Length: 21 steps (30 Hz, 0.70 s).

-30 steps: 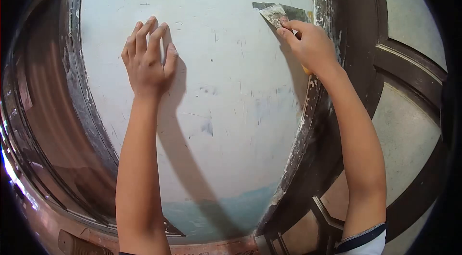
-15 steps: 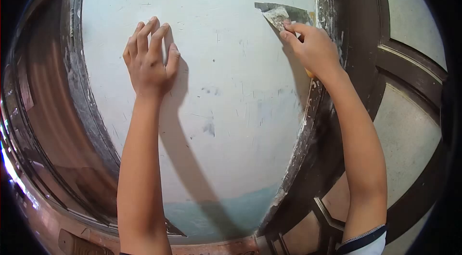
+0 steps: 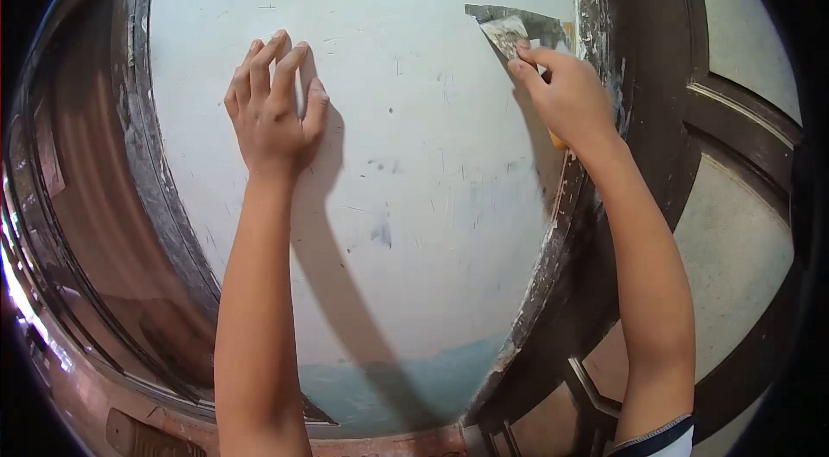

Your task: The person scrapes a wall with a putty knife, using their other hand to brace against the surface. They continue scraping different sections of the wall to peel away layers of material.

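Note:
A pale, scratched wall panel (image 3: 414,198) fills the middle of the view. Against its left part rests my left hand (image 3: 276,116), fingers apart and slightly bent, holding nothing. At the upper right, my right hand (image 3: 566,90) grips a scraper (image 3: 507,32) whose blade is coated with whitish residue. A bit of its yellow-orange handle shows below the palm. The blade lies over a dark grey patch (image 3: 540,23) with a straight upper edge, beside the right frame. Whether the blade's edge touches the wall is hard to tell.
Worn dark frame strips with flaked white paint, left (image 3: 142,120) and right (image 3: 591,17), border the panel. A dark door with pale inset panels (image 3: 734,250) stands at the right. Brown curtain-like folds (image 3: 95,172) show behind the left frame. Low on the panel runs a blue-green band (image 3: 389,384).
The whole view has shifted slightly, so the wall and both hands appear a little further right. My right hand keeps its grip on the scraper; my left hand keeps its pose.

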Each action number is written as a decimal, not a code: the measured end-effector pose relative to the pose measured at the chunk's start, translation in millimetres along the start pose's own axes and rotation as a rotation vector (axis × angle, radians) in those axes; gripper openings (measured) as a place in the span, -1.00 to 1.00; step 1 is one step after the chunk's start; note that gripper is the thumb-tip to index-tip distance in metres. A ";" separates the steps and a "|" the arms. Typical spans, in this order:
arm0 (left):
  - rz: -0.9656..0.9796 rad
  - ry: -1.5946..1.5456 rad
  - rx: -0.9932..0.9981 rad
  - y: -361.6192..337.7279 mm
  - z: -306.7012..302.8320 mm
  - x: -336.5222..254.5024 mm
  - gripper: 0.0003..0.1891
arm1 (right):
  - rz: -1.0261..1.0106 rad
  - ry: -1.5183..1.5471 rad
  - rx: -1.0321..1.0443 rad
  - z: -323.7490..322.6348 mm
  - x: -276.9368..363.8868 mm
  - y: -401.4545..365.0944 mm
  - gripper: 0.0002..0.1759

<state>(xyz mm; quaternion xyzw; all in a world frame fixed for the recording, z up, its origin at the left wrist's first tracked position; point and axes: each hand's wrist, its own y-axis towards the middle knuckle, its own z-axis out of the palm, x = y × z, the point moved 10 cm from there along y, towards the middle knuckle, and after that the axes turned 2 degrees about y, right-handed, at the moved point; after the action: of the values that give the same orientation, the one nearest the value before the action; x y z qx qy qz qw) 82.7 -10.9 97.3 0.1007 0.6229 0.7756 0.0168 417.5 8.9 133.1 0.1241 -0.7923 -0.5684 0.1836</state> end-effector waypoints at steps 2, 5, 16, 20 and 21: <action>-0.001 0.004 0.001 -0.4 -0.4 0.9 -0.50 | 0.050 0.007 0.066 4.2 -3.4 -5.5 -0.56; -0.001 0.010 0.010 0.5 0.8 -1.2 -0.50 | 0.089 0.045 0.096 2.6 3.9 -2.3 -0.56; 0.005 0.013 -0.012 0.3 0.2 -0.4 -0.52 | 0.060 0.027 0.030 8.9 9.5 -2.5 -0.57; 0.003 0.024 -0.003 0.1 -0.3 -1.3 -0.51 | 0.134 -0.012 0.064 10.3 5.3 -10.4 -0.56; 0.007 0.015 -0.003 -0.2 -1.1 -2.4 -0.51 | 0.122 0.034 0.072 10.5 7.4 -7.4 -0.55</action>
<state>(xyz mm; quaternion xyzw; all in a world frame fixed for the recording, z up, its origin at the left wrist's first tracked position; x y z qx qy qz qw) 84.9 -12.3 96.5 0.0969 0.6215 0.7774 0.0096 406.2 12.5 124.2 0.0917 -0.8152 -0.5250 0.2267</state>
